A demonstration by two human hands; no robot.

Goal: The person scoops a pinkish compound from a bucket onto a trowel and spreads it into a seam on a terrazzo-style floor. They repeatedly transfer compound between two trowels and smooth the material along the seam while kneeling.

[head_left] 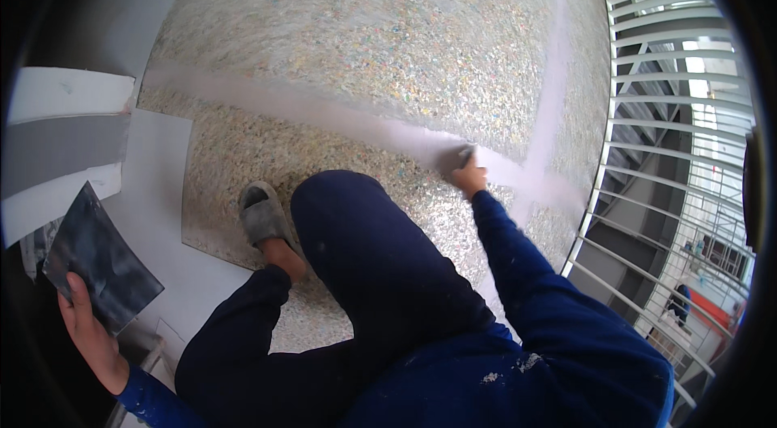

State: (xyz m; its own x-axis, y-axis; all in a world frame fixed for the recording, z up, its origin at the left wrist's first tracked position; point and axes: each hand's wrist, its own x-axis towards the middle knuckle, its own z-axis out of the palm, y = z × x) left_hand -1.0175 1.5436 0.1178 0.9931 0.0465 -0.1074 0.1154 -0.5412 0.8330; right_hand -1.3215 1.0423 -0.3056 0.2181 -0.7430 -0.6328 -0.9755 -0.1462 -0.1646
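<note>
Dark blue cloth fills the near part of the view: the person's sleeves and trousers, with one bent knee point(364, 242) raised in the middle. Left of that knee, the left hand point(91, 331) is closed around the lower edge of a dark flat square plate point(101, 262), thumb lying over its face, holding it tilted out to the side and off the floor. Just beyond the knee on its left, a foot in a grey slipper point(263, 216) rests on the speckled board point(364, 48), a large panel of pressed multicoloured flecks lying on the pale grey floor point(158, 177). Beyond the knee on its right, the right hand point(469, 179) is clenched on a small scraper point(464, 157), whose blade touches the board. The tool sits on a pale grey filler strip point(324, 111) that runs across the board, close to where a second strip point(554, 80) crosses it. Far right of the knee, past the board's edge, stands a white metal railing point(655, 64)
</note>
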